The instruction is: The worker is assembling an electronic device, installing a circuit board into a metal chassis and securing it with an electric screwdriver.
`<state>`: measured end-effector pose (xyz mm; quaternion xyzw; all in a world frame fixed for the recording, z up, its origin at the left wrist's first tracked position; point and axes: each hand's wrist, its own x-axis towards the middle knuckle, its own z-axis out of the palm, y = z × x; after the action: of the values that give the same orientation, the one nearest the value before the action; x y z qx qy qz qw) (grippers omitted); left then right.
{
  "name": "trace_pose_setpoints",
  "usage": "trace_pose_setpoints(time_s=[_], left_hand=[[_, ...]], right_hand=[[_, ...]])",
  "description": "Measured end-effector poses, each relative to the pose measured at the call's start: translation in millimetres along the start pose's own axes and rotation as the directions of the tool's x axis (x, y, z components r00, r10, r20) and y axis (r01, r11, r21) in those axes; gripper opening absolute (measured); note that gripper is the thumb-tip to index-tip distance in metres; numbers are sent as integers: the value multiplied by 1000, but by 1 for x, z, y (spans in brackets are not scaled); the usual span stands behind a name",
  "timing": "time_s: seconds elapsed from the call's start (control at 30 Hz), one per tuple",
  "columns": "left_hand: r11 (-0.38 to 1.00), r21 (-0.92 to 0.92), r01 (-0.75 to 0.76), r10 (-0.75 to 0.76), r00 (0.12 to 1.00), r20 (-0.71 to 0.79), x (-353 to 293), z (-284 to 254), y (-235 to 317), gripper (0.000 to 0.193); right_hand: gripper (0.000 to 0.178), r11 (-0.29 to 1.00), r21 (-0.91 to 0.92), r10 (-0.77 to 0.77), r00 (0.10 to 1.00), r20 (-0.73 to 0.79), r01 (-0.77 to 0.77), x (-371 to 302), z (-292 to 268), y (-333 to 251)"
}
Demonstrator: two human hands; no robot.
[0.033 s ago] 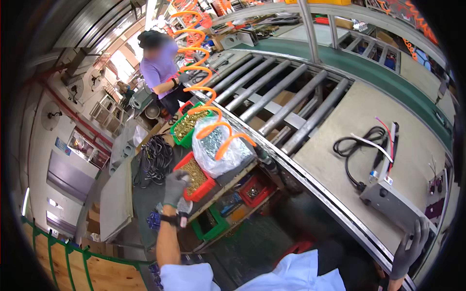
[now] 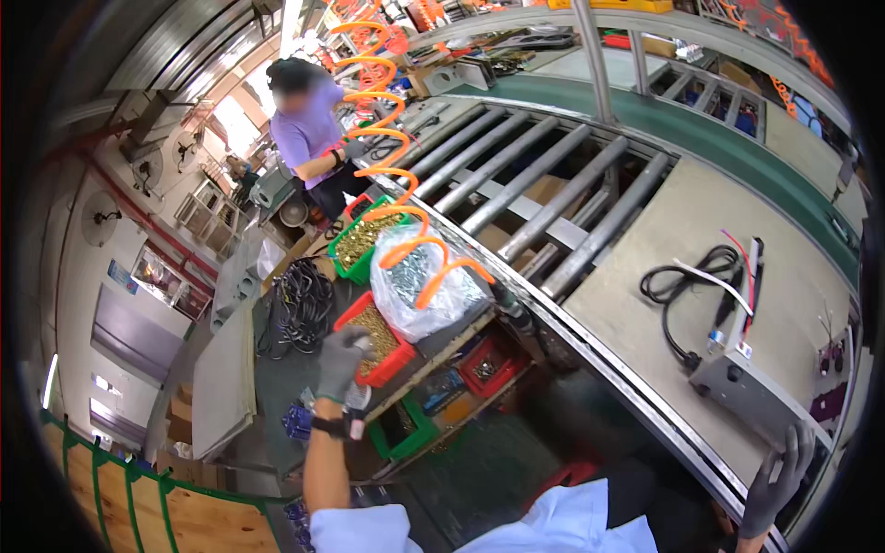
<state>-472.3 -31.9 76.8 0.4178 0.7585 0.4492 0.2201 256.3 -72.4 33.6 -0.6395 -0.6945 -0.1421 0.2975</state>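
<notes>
We see our left hand (image 2: 345,358), in a gray glove, at eight o'clock. Its fingers bend over the red bin (image 2: 398,367) at seven o'clock, which is full of little gold bits (image 2: 372,324). We cannot tell if it pinches any.

Our right hand (image 2: 779,479), gloved too, is at four o'clock. Its fingers reach out at the near end of the gray metal box (image 2: 749,391); we cannot tell if they grip it. The box sits on the table (image 2: 802,286), also at four o'clock, and a black cord (image 2: 660,288) loops at three o'clock.

From our left hand, a clear plastic bag (image 2: 442,315) is at two o'clock and black cables (image 2: 302,300) at eleven.
</notes>
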Motion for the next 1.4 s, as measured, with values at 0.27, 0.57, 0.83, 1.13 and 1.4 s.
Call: trace_pose_setpoints(time_s=[0.27,0.57,0.83,1.13,1.4], left_hand=[[977,-203,60,98,718,689,-100,206,111,13],[553,-610,-567,776,86,624,-233,463,162,12],[374,-433,-820,778,24,628,-253,498,153,10],[897,-231,-377,385,411,826,-245,477,164,17],[686,-324,-652,658,366,658,-246,473,155,15]], right_hand=[[32,983,138,-133,987,94,119,13,5,-80],[37,915,-335,321,910,261,-227,-65,-81,32],[57,383,-816,906,351,239,-433,-201,-195,174],[51,207,-682,872,-183,454,-701,-263,-222,276],[27,183,-656,829,-245,503,-732,-246,-232,247]])
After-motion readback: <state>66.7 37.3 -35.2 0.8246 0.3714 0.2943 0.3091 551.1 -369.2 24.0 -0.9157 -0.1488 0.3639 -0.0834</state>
